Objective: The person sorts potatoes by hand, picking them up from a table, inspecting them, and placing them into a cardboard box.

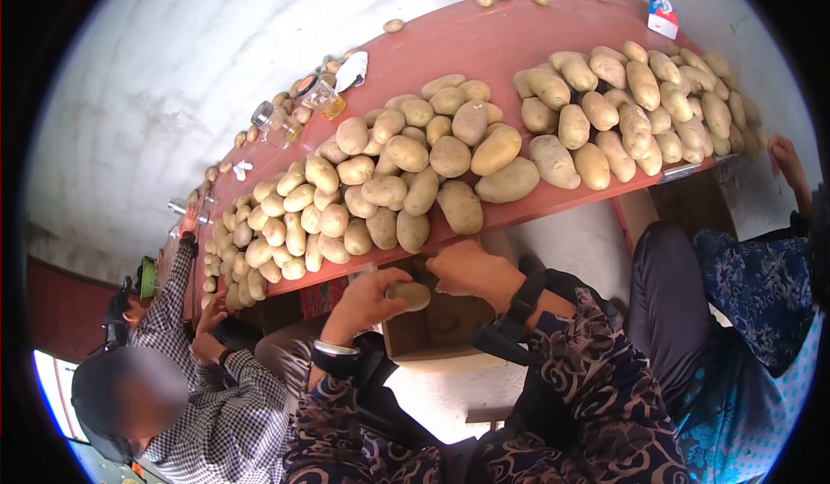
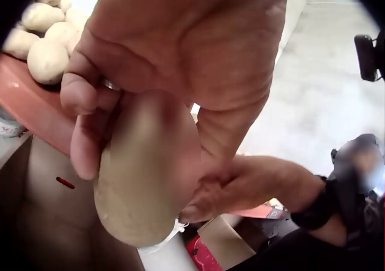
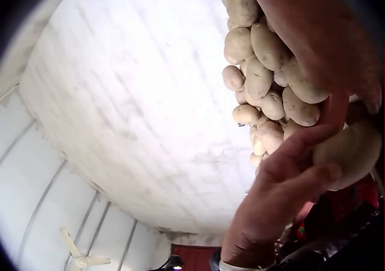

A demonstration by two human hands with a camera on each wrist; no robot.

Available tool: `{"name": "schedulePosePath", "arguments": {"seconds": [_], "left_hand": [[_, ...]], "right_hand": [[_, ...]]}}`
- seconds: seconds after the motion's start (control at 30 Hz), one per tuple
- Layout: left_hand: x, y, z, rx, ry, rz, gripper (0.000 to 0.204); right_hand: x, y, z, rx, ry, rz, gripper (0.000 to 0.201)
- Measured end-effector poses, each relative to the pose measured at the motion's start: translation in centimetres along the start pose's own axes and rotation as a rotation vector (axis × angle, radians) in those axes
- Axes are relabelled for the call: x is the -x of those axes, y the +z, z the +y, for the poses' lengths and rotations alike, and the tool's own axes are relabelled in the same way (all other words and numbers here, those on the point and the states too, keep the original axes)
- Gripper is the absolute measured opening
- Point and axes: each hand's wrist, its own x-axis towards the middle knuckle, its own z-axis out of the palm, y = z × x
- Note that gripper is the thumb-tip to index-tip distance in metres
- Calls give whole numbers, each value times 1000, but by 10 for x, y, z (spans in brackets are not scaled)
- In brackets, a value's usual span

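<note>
My left hand grips a potato over an open cardboard box below the table edge. The left wrist view shows the same potato with fingers and thumb around its sides. My right hand is just to the right of it, back of the hand up, with its fingers largely hidden. In the left wrist view the right hand reaches close beside the potato. I cannot tell whether the right hand holds anything. A large pile of potatoes lies on the red table in front.
Another potato pile covers the table's right side. Behind are glass jars, a white cloth and a tissue box. A person in a checked shirt sits left; another person's patterned garment is close at right.
</note>
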Motion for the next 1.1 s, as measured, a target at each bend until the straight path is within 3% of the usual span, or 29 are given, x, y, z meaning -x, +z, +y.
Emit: {"name": "schedulePosePath", "arguments": {"seconds": [0.13,0.2,0.23,0.3,0.43,0.5,0.53,0.6,0.8,0.9,1.03,1.1], "left_hand": [[-6,8,-2,-193,5,-4,27],[-14,1,3,-98,-38,176,16],[-21,-4,5,-98,-39,175,16],[-39,-17,8,-70,156,435,13],[-70,-37,33,-126,150,615,18],[-84,-45,47,-361,363,715,24],[-94,-47,48,-357,364,712,24],[-114,-51,48,-459,569,722,32],[-139,-49,43,-675,642,617,44],[-139,-56,46,-616,617,539,48],[-125,-61,56,-536,529,557,47],[-107,-64,63,-280,425,600,41]], "right_hand": [[-1,2,0,5,-9,2,29],[-2,3,0,-37,7,6,28],[-2,2,-1,-38,7,5,28],[-2,-1,-2,7,-7,-13,28],[1,-5,-3,6,-6,-18,28],[-3,0,-1,-3,3,-20,28],[-4,3,0,-4,7,-22,28],[-7,7,2,10,11,45,27],[-6,3,2,22,17,26,27],[-3,-3,-1,7,53,-12,27],[-3,-5,-1,13,54,-27,27],[-3,-3,-1,6,52,-5,27]]}}
